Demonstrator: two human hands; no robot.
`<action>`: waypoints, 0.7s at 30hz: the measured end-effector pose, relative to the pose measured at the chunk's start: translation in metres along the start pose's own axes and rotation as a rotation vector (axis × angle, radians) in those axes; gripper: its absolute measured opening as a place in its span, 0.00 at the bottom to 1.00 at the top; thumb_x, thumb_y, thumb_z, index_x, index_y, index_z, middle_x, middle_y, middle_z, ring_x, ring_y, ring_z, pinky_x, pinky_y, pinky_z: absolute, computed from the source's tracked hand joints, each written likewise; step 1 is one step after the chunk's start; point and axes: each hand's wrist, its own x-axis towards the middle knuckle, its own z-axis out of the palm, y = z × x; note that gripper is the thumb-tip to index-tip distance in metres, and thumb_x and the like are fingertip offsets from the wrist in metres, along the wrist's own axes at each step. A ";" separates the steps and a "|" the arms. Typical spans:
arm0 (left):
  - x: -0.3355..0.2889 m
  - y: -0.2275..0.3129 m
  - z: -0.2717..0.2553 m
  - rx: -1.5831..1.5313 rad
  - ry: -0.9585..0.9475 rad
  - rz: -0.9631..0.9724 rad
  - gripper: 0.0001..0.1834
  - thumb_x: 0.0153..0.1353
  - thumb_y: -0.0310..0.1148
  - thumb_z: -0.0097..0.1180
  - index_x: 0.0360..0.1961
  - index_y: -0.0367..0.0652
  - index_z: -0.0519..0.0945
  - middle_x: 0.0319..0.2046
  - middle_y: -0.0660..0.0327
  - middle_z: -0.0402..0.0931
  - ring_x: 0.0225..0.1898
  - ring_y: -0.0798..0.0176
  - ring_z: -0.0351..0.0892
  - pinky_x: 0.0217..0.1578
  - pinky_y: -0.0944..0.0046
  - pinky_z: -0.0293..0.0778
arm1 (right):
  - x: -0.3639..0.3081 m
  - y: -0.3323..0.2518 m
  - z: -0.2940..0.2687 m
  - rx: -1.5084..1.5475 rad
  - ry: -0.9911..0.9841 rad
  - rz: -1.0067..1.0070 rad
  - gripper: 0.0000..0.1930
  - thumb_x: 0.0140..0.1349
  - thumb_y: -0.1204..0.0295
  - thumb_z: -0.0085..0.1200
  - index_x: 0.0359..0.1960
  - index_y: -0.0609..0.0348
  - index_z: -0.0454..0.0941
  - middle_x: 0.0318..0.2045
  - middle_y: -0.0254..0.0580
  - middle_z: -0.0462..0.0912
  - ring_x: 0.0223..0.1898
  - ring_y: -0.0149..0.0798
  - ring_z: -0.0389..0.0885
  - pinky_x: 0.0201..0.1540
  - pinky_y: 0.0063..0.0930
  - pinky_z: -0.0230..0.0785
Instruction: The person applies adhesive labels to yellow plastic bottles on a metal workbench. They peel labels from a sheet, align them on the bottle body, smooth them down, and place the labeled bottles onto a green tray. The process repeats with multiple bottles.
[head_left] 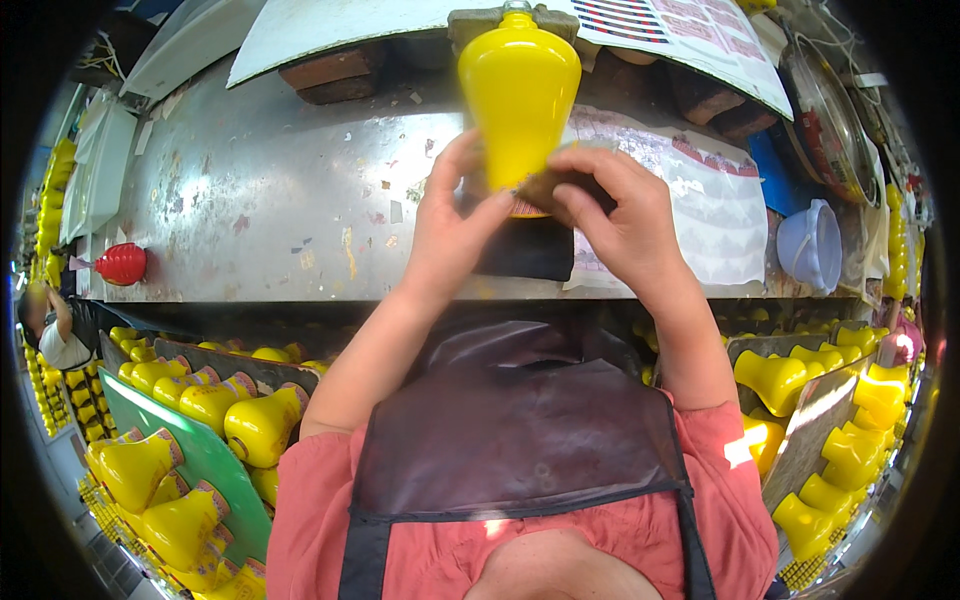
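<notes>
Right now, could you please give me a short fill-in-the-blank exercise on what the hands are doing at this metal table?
1. Both hands grip the lower end of a ____ vase.
2. The left hand and right hand work above a ____ table.
3. At the table's left edge lies a small ____ object.
4. A pale ____ bowl sits on the right.

Missing words: yellow; metal; red; blue

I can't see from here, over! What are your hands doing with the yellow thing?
Left hand and right hand both gripping the yellow vase-shaped piece, held up over the metal bench. Dark pad lies under the hands. Nothing blocking.
</notes>
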 end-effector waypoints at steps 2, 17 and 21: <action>0.000 0.000 0.000 0.005 -0.001 -0.005 0.39 0.61 0.30 0.66 0.73 0.39 0.66 0.63 0.54 0.73 0.66 0.58 0.70 0.68 0.56 0.64 | 0.007 -0.007 0.000 -0.160 0.088 -0.048 0.12 0.58 0.80 0.67 0.44 0.57 0.85 0.40 0.42 0.88 0.36 0.41 0.84 0.41 0.32 0.77; 0.014 0.000 -0.036 0.284 -0.093 0.014 0.29 0.65 0.26 0.57 0.69 0.46 0.76 0.39 0.64 0.76 0.49 0.66 0.75 0.59 0.63 0.69 | -0.013 0.013 0.011 -0.155 0.156 -0.008 0.16 0.61 0.81 0.65 0.51 0.57 0.83 0.44 0.46 0.87 0.41 0.48 0.85 0.43 0.34 0.78; 0.016 0.004 -0.033 0.215 0.003 -0.056 0.27 0.59 0.30 0.58 0.63 0.48 0.82 0.35 0.61 0.81 0.45 0.58 0.79 0.60 0.57 0.69 | -0.022 0.003 0.015 -0.381 0.231 -0.148 0.17 0.56 0.82 0.67 0.48 0.54 0.84 0.40 0.43 0.86 0.39 0.48 0.85 0.39 0.36 0.77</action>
